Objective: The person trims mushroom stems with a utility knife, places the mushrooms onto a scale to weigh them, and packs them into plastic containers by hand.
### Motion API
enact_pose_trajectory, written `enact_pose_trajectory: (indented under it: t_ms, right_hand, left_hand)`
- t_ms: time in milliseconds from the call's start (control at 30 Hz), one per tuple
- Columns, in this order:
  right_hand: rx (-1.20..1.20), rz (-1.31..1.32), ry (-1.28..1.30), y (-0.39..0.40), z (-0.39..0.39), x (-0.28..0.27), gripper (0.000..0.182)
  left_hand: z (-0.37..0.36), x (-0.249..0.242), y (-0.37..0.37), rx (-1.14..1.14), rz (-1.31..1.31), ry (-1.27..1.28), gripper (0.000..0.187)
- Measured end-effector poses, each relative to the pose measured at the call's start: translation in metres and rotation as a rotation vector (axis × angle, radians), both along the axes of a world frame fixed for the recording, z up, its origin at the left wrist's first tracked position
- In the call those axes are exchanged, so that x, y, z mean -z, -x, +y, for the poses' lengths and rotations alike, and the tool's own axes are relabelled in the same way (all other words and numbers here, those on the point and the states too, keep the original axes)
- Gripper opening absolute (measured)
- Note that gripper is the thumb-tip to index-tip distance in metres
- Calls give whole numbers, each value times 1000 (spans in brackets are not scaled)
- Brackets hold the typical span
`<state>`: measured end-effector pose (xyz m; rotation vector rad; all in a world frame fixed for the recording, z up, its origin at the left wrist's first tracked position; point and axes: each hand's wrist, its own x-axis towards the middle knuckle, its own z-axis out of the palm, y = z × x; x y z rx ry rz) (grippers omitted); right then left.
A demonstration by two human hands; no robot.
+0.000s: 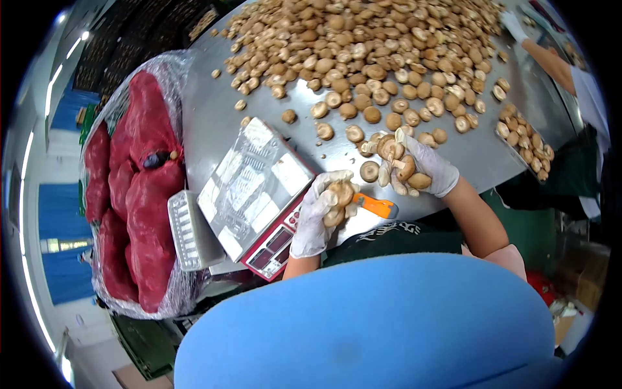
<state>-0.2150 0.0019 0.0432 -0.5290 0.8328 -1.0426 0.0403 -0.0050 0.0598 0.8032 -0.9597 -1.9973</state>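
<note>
Both hands wear white gloves. My left hand is closed round a few brown mushrooms, just right of the scale. Over the metal table's near edge, my right hand is wrapped round several mushrooms, their caps and pale stems showing between the fingers. An orange-handled cutter lies between the hands, partly hidden by the left one. One loose mushroom sits between the two hands. The large mushroom pile spreads across the far side of the table.
Clear plastic trays stand left of the scale. Red mesh sacks in plastic wrap fill the left side. At the right are a filled mushroom tray and another person's arm with a gloved hand.
</note>
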Motion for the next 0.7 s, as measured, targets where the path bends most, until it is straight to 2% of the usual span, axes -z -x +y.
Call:
enact_pose_trajectory:
  t_ms: [100, 167, 233, 300, 333, 367, 500, 533, 567, 600, 633, 700]
  right_hand:
    - [-263, 98, 173, -19, -25, -15, 66]
    - [-357, 124, 199, -40, -56, -7, 58]
    - [-439, 370, 517, -67, -81, -42, 52]
    - [-428, 715, 926, -102, -100, -55, 41]
    - [-371, 887, 1115, -120, -111, -61, 36]
    - [-296, 1131, 1463, -137, -123, -58, 35]
    - [-306, 999, 1404, -208, -149, -50, 43]
    - [-336, 950, 1281, -217, -150, -51, 46]
    - [-364, 900, 1159, -223, -150, -53, 49]
    - [-388, 1073, 1266, -223, -151, -57, 49]
    - [-391, 1070, 1277, -224, -153, -52, 49]
    - [-25, 1069, 1582, -224, -147, -45, 45]
  left_hand:
    - [17, -18, -41, -213, -90, 167, 66]
    - [8, -22, -76, -379, -101, 344, 65]
    - [1, -38, -105, -621, -109, 410, 54]
    - [-11, -51, -120, -802, -250, 502, 57]
    - [-18, -52, -131, -813, -235, 488, 53]
    - [-25, -51, -141, -820, -219, 475, 50]
    - [-40, -49, -144, -832, -95, 466, 45]
    - [-42, -52, -135, -897, -148, 413, 44]
    - [-45, -47, -142, -828, -152, 423, 43]
    - [-45, -47, -143, -798, -179, 415, 46]
    - [-44, -46, -144, -767, -205, 405, 48]
    - [-40, -47, -143, -757, -246, 399, 47]
